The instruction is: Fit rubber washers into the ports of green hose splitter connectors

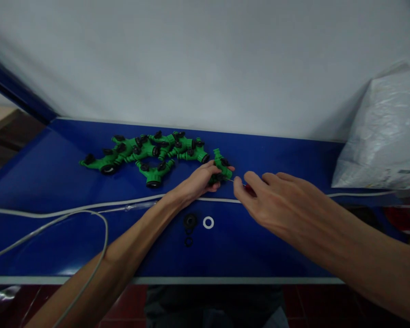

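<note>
My left hand [205,178] is closed around a green Y-shaped hose splitter [222,165] with black valve knobs, just above the blue table. In my right hand [259,193] is a screwdriver [249,189] with a red handle, mostly hidden by the fingers. Its thin metal shaft points left and reaches the splitter; the exact contact is too small to make out. Nearer the table's front lie a white ring washer [208,222], a black round cap [190,221] and small black rings [188,241].
Several more green hose splitters [153,175] lie together at the left back. A white cable [54,214] crosses the blue table [266,255], and a thinner cable loops over my left forearm. A plastic-wrapped white package [382,132] stands at the right, against the wall.
</note>
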Demonstrator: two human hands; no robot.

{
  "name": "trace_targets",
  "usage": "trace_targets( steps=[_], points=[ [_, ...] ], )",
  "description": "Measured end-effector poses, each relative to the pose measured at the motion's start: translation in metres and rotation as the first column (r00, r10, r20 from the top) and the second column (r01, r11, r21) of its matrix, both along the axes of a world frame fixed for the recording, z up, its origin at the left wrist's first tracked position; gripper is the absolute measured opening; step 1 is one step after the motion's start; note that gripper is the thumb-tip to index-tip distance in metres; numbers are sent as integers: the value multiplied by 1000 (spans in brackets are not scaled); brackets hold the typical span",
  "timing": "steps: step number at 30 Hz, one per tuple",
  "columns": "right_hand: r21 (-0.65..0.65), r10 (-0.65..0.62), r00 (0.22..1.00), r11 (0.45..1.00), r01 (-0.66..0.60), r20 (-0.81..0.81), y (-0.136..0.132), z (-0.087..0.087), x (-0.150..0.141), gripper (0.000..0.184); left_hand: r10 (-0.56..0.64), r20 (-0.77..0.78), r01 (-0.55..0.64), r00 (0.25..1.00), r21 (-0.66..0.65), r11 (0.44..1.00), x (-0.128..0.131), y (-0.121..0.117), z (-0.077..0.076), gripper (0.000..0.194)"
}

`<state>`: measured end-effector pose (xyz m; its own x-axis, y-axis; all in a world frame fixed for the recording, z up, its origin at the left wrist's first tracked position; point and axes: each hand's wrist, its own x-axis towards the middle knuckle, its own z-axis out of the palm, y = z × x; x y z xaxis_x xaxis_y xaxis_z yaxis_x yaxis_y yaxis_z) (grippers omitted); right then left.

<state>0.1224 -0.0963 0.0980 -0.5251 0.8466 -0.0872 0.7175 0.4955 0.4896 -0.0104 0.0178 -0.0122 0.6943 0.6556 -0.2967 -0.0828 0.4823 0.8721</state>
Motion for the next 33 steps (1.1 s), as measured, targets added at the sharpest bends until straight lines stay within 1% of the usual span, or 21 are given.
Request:
trace_targets(
  steps=[2,4,6,7,9,11,13,14,15,16,17,18,19,21,23,25,27,28,29,31,33],
  points=[
    [-79,-120,993,990,119,-11,1,-1,-1,52,8,10,-8,1000,14,1000,1,0,-1,24],
    [-140,-230,969,966,216,-89,4,-3,1,51,19,8,-19,1000,40,999,1,0,-1,24],
    [-205,-347,904,931,301,-250,8,-5,4,36,28,-15,-27,999,58,998,1,0,-2,24],
    [-254,-413,843,905,340,-345,11,-6,6,27,33,-29,-31,999,64,997,1,-1,-1,24],
    [-413,-566,663,821,395,-491,16,-5,9,20,33,-57,-29,998,78,997,1,-1,0,24],
    [-622,-739,421,671,403,-526,19,-1,11,22,31,-81,-23,996,100,995,1,-2,0,25],
    [-815,-882,129,469,341,-454,20,4,10,23,31,-101,-18,994,120,993,1,-3,1,25],
    [-879,-918,-7,378,292,-397,20,5,10,24,30,-111,-16,993,126,992,1,-3,1,25],
    [-914,-929,-104,322,245,-355,19,6,10,25,29,-118,-13,993,129,992,1,-3,1,24],
    [-927,-927,-153,306,215,-342,19,5,10,25,25,-121,-10,992,130,992,1,-3,1,23],
    [-924,-923,-151,319,211,-353,18,4,10,24,22,-120,-7,993,127,992,1,-3,2,23],
    [-907,-918,-107,351,232,-383,17,2,11,21,23,-116,-9,993,122,992,1,-3,2,22],
    [-874,-903,-34,403,271,-428,16,0,12,17,24,-111,-12,994,112,994,1,-3,3,21],
    [-760,-839,150,539,363,-524,13,-6,14,5,29,-94,-21,995,87,996,1,-3,4,21],
    [-599,-722,352,691,404,-595,10,-9,16,8,33,-73,-28,997,66,997,2,-3,5,20],
    [-432,-559,579,828,358,-593,5,-10,18,13,31,-54,-29,998,50,998,2,-3,4,20],
    [-269,-349,813,931,246,-465,0,-7,18,23,26,-40,-25,999,35,999,2,-2,2,20],
    [-174,-228,904,969,175,-362,-3,-6,18,28,22,-35,-21,999,29,999,1,-1,1,20],
    [-78,-112,961,992,95,-252,-4,-4,17,34,17,-32,-16,999,25,1000,1,-1,0,19],
    [70,51,996,996,-46,-78,-6,0,13,41,13,-25,-13,1000,23,1000,1,0,-1,19],
    [132,119,993,984,-116,-14,-6,2,9,39,11,-20,-11,1000,24,1000,1,0,-1,20]
  ],
)
